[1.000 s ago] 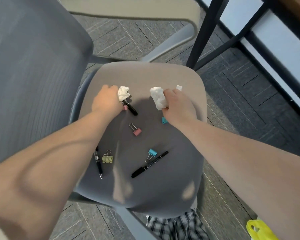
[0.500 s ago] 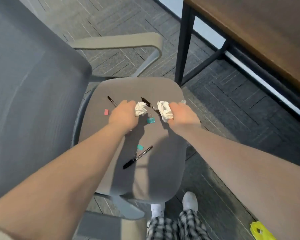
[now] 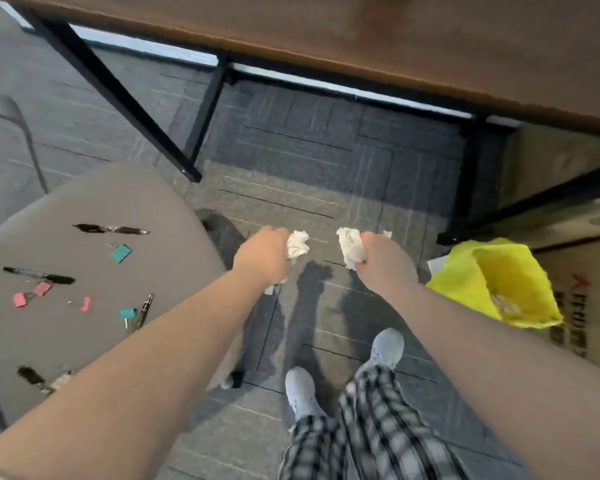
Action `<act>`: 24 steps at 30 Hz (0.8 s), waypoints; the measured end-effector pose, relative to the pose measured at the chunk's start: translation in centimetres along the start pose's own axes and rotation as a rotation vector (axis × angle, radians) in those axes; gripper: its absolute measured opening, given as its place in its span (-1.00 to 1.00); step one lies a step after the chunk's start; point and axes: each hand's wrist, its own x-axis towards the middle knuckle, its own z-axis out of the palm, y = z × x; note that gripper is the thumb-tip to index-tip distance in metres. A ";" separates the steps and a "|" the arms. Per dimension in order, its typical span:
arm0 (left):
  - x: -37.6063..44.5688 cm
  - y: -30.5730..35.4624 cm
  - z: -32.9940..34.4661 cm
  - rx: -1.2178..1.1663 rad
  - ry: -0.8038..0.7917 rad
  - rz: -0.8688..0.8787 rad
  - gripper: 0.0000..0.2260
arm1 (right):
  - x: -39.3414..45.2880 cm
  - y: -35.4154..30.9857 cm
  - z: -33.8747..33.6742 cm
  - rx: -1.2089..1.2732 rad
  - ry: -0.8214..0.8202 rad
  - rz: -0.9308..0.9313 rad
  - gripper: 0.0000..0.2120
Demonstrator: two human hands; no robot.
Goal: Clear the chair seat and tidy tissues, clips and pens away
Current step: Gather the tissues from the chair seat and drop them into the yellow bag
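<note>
My left hand [image 3: 262,256] is shut on a crumpled white tissue [image 3: 297,244], and my right hand [image 3: 383,259] grips another crumpled tissue [image 3: 350,249]. Both hands hang over the carpet, to the right of the grey chair seat [image 3: 84,341]. On the seat lie several black pens, one near the back [image 3: 110,229] and one further left [image 3: 39,274]. Pink binder clips [image 3: 32,294] and teal binder clips [image 3: 120,252] are scattered among them. My left forearm hides the seat's front corner.
A yellow bag [image 3: 499,282] stands open on the floor to the right of my right hand, against a cardboard box [image 3: 582,306]. A wooden table [image 3: 361,32] with black legs [image 3: 118,95] spans the top. My feet [image 3: 343,368] stand on the carpet below.
Both hands have lifted off the chair seat with a tissue each and swung right, over the floor. My view has turned right, bringing the yellow bag closer.
</note>
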 end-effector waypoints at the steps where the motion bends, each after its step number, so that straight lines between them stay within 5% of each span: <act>1: 0.3 2.2 1.1 0.010 -0.016 0.039 -0.74 | -0.7 2.6 0.0 0.018 0.012 0.046 -0.82; 16: 5.0 34.7 16.1 0.067 -0.223 0.261 -0.74 | -6.0 35.6 -1.0 0.361 0.055 0.481 -0.77; 24: 9.1 45.9 23.9 0.043 -0.248 0.247 -0.66 | -5.5 47.0 -1.1 0.572 0.106 0.618 -0.74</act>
